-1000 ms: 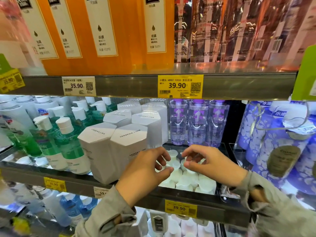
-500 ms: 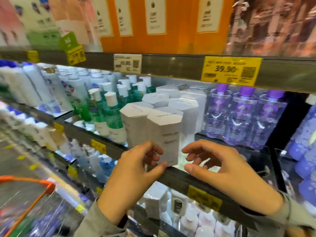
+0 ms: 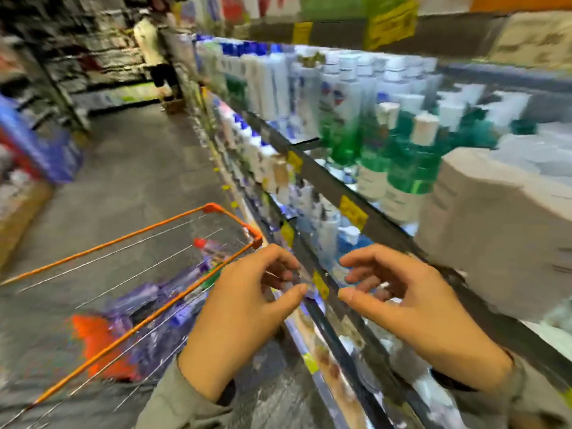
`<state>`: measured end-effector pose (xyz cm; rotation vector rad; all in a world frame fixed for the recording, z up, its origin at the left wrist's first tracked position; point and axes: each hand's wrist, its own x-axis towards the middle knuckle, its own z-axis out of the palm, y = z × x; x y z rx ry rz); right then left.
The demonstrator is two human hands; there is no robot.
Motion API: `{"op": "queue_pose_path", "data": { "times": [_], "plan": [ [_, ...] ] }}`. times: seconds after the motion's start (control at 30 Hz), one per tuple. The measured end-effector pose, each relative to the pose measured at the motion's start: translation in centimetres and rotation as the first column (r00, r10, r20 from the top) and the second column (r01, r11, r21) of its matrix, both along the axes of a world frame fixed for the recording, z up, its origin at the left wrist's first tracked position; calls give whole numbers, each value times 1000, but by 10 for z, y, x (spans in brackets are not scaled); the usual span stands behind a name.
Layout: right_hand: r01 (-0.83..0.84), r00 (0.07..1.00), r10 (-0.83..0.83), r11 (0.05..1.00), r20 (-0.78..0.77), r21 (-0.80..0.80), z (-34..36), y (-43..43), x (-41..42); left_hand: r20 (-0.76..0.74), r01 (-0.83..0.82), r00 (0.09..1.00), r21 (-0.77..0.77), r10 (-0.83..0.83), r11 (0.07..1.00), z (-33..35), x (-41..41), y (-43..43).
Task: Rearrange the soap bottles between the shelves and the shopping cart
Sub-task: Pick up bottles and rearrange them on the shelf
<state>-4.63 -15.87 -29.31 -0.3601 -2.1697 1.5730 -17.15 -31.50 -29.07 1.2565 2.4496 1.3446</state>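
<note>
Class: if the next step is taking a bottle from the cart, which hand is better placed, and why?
Probably the left. The left hand hangs empty right beside the cart rim and its purple bottles. The right hand, also empty, sits over the shelf edge, farther away.

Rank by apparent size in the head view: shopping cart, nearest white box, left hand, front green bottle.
1. shopping cart, though cut off by the frame
2. white box
3. left hand, which is nearest the camera, so its lead over the bottle is only apparent
4. green bottle, blurred
</note>
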Motion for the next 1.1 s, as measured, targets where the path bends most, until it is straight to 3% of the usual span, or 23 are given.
{"op": "queue_pose_path", "data": {
  "times": [0.3, 0.73, 0.93, 1.1],
  "plan": [
    [-198, 980, 198, 980, 15, -7, -7, -64, -128, 54, -164, 985, 43, 161, 986, -16, -99, -83],
    [-419, 903, 417, 908, 101, 3, -53, -120, -296, 85, -421, 902, -48, 424, 906, -56, -229, -188],
    [-459, 878, 453, 888, 153, 6, -77, -95, -383, 236, -518, 817, -98, 525, 850, -98, -278, -180],
    [-575, 798, 555, 818, 236, 23, -127, -86, -466, 293, -587, 731, -191, 617, 787, -136, -325, -174]
  ]
}}
